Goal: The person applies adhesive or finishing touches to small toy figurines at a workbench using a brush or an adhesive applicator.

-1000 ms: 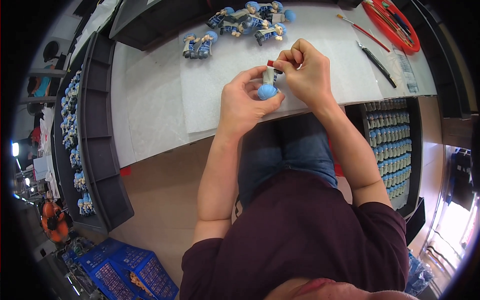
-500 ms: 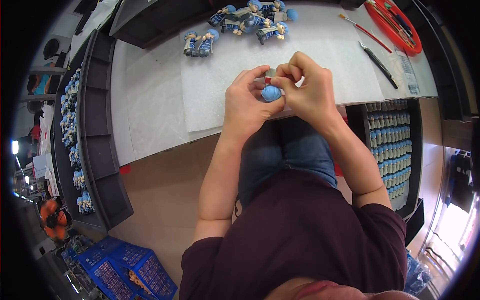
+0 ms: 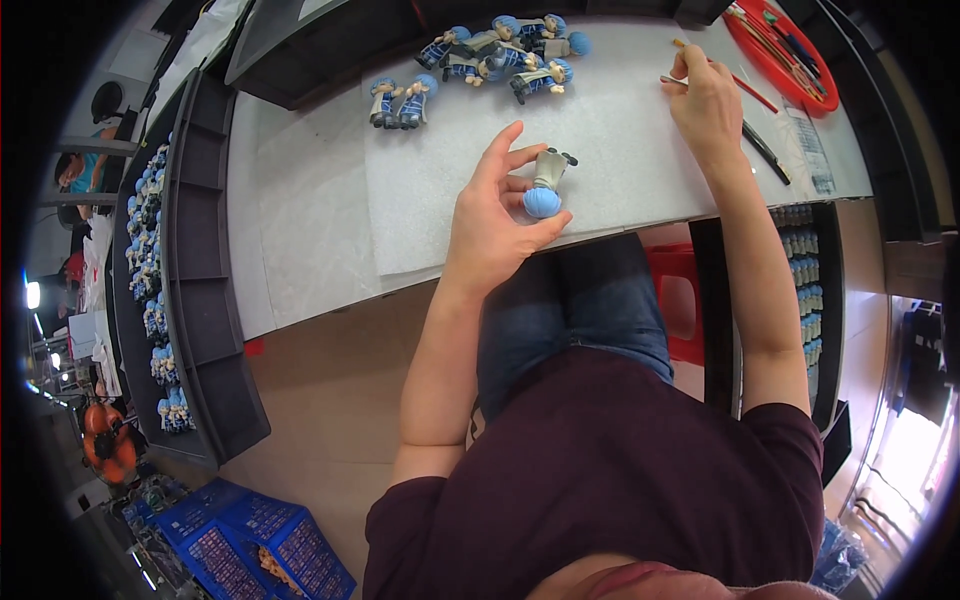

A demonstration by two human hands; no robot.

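Note:
Between the thumb and fingers of my left hand is a small figurine with ribbed light-blue hair and a pale grey-green back. Its head points toward me and its dark feet point away. My right hand is over the right part of the table, fingers pinched together. A small pale sliver with a reddish tint shows at its fingertips, too small to name. That hand partly covers a red-handled paintbrush and a black craft knife. Several blue-haired figurines lie at the far side.
A red oval tray with brushes and tools sits at the far right. Dark bins flank me: a compartmented one at left, and one with rows of figurines at right. A red stool shows below the table.
My right hand has left the figurine and moved right and away, over the brush and knife. The small red-and-pale piece no longer shows at the figurine. My left hand still holds the figurine.

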